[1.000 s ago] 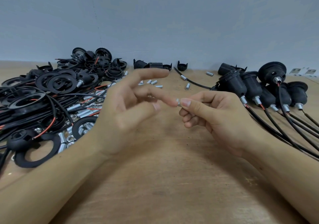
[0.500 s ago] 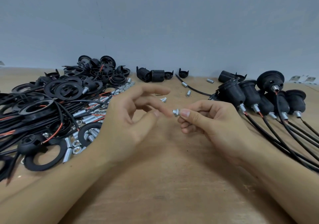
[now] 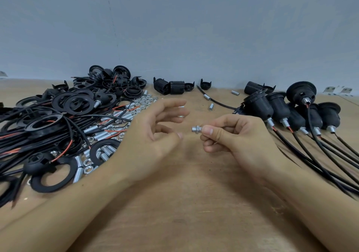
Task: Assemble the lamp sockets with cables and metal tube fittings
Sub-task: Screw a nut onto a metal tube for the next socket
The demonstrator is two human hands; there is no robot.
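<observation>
My right hand (image 3: 235, 139) pinches a short metal tube fitting (image 3: 196, 129) with a nut on it between thumb and fingers, its end pointing left. My left hand (image 3: 153, 135) hovers just left of the fitting, fingers loosely spread and blurred, holding nothing and apart from it. On the left lies a heap of black socket rings, caps and cables (image 3: 58, 119) mixed with loose metal tubes and nuts (image 3: 108, 131). On the right lies a row of assembled black lamp sockets (image 3: 291, 111) with cables trailing toward me.
Loose socket barrels (image 3: 171, 86) and a cap (image 3: 205, 84) sit at the back by the grey wall. A bare cable with a tube (image 3: 213, 100) and single tubes (image 3: 210, 107) lie behind my hands. Bare wooden table (image 3: 184, 203) lies in front.
My left fingers have pulled away from the fitting's tip and spread open. The view has tilted up slightly. The right hand still pinches the fitting.
</observation>
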